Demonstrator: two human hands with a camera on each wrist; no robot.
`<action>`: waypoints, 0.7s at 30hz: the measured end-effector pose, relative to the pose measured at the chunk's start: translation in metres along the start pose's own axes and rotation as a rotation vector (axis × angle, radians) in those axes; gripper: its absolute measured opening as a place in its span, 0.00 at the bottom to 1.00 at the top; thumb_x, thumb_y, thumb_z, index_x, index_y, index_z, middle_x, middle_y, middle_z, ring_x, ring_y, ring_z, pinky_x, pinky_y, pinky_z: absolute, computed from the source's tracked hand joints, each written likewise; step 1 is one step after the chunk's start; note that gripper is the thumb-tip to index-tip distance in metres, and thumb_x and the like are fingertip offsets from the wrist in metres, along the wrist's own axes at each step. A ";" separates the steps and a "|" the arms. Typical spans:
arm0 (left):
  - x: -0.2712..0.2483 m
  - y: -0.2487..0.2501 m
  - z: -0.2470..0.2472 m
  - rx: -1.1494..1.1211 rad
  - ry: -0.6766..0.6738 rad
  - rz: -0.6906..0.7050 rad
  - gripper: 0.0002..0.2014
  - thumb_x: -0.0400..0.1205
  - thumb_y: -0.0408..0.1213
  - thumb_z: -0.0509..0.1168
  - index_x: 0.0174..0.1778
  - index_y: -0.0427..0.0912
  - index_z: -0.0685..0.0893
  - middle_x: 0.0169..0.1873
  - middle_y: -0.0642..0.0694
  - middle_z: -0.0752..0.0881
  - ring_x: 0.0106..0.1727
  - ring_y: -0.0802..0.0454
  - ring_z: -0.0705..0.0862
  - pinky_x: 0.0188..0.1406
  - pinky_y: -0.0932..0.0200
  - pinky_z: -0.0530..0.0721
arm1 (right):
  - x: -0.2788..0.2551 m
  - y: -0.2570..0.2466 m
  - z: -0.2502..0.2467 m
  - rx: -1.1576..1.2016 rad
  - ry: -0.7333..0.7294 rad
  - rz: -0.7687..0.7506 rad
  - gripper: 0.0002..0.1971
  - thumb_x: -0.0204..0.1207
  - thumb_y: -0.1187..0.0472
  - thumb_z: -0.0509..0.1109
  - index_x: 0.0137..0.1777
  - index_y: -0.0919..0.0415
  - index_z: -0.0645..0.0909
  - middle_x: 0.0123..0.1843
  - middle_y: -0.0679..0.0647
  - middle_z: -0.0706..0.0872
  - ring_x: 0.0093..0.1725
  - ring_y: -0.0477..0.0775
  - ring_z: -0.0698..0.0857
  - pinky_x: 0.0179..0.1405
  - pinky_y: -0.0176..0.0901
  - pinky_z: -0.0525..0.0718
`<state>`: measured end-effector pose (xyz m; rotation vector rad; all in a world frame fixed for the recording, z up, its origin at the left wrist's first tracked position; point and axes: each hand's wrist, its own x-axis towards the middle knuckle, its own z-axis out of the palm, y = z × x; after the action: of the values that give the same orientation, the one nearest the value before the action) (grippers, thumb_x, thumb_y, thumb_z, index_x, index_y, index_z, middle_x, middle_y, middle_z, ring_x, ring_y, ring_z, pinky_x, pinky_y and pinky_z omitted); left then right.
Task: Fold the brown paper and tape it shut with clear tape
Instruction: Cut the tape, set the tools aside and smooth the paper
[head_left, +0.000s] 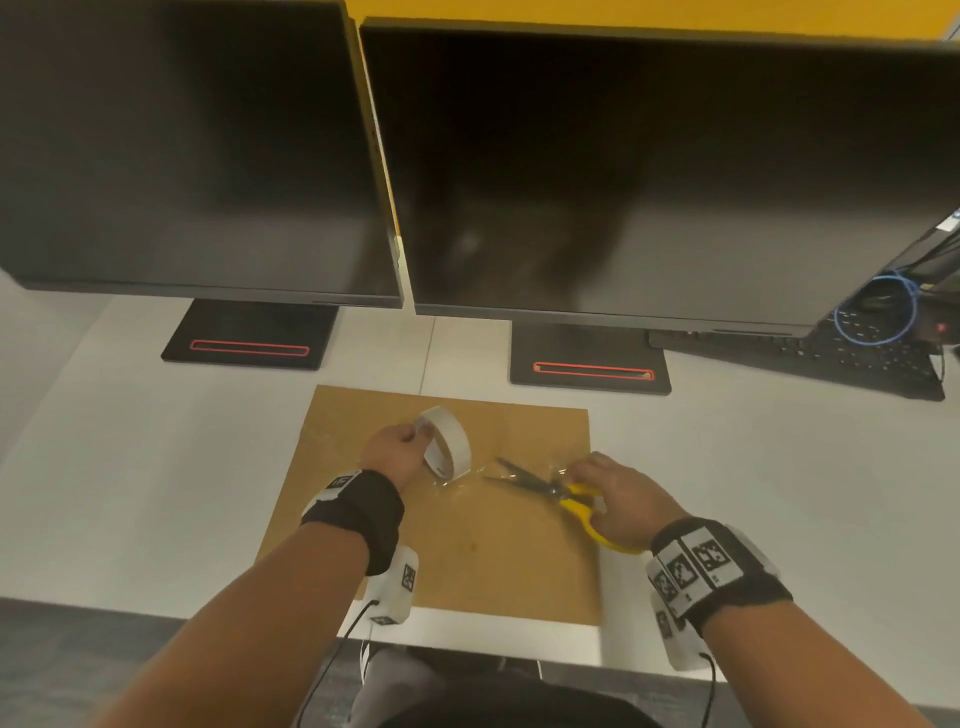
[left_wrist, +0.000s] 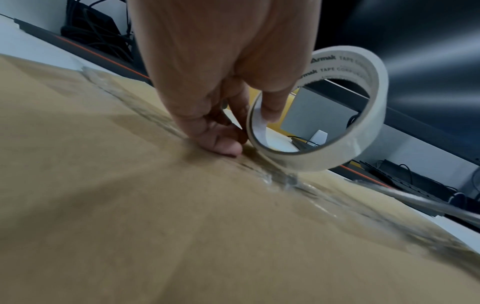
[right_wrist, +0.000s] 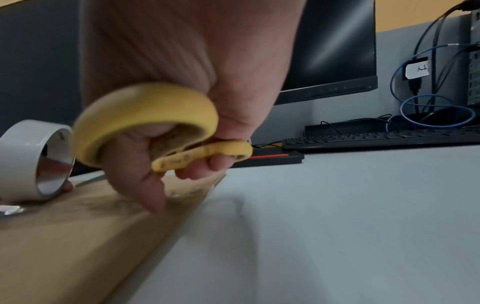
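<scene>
Where the head view looks down, folded brown paper (head_left: 441, 519) lies flat on a white worktop (head_left: 753, 493), near its front edge. Left hand (head_left: 395, 452): grip pinching a tape roll (head_left: 447, 441) held on edge over the paper. Right hand (head_left: 618, 499): grip curled through the yellow handles of scissors (head_left: 540, 488), blades parted, pointing at a crinkled clear tape strip (head_left: 462, 480) between roll and blades. Two dark monitors (head_left: 623, 171) stand behind; black keyboard (head_left: 831, 358) at far right.

Left wrist view: one finger inside the roll's (left_wrist: 337, 115) core, thumb (left_wrist: 223, 144) resting on the paper (left_wrist: 130, 205); tape strip (left_wrist: 283, 181) stuck along it.

Right wrist view: fingers (right_wrist: 153, 191) through the yellow scissors handles (right_wrist: 145, 117), one fingertip touching the paper (right_wrist: 78, 236) near its edge; roll (right_wrist: 33, 160) at left.
</scene>
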<state>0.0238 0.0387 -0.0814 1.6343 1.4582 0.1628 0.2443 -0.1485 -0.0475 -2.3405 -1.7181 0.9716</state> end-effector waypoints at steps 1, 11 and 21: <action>0.001 0.000 0.000 0.009 -0.003 -0.003 0.22 0.86 0.48 0.56 0.53 0.32 0.86 0.52 0.32 0.87 0.53 0.37 0.83 0.56 0.46 0.80 | -0.001 -0.001 0.002 -0.002 -0.022 -0.009 0.18 0.71 0.58 0.69 0.61 0.45 0.78 0.59 0.46 0.78 0.52 0.56 0.84 0.50 0.48 0.84; 0.008 -0.002 -0.001 -0.073 -0.052 -0.063 0.23 0.84 0.53 0.59 0.56 0.35 0.87 0.51 0.34 0.88 0.54 0.35 0.86 0.60 0.41 0.84 | 0.011 -0.033 0.013 -0.025 -0.092 -0.082 0.23 0.69 0.61 0.66 0.66 0.45 0.78 0.61 0.49 0.77 0.54 0.59 0.83 0.51 0.52 0.84; 0.008 -0.002 0.001 -0.145 -0.064 -0.097 0.24 0.82 0.54 0.62 0.59 0.37 0.87 0.55 0.36 0.88 0.56 0.36 0.86 0.62 0.41 0.84 | 0.025 -0.045 0.014 0.007 -0.125 -0.105 0.26 0.68 0.65 0.67 0.67 0.46 0.78 0.62 0.50 0.77 0.59 0.58 0.81 0.56 0.51 0.83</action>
<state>0.0252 0.0452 -0.0868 1.4365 1.4394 0.1563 0.2036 -0.1143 -0.0509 -2.2032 -1.8572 1.1254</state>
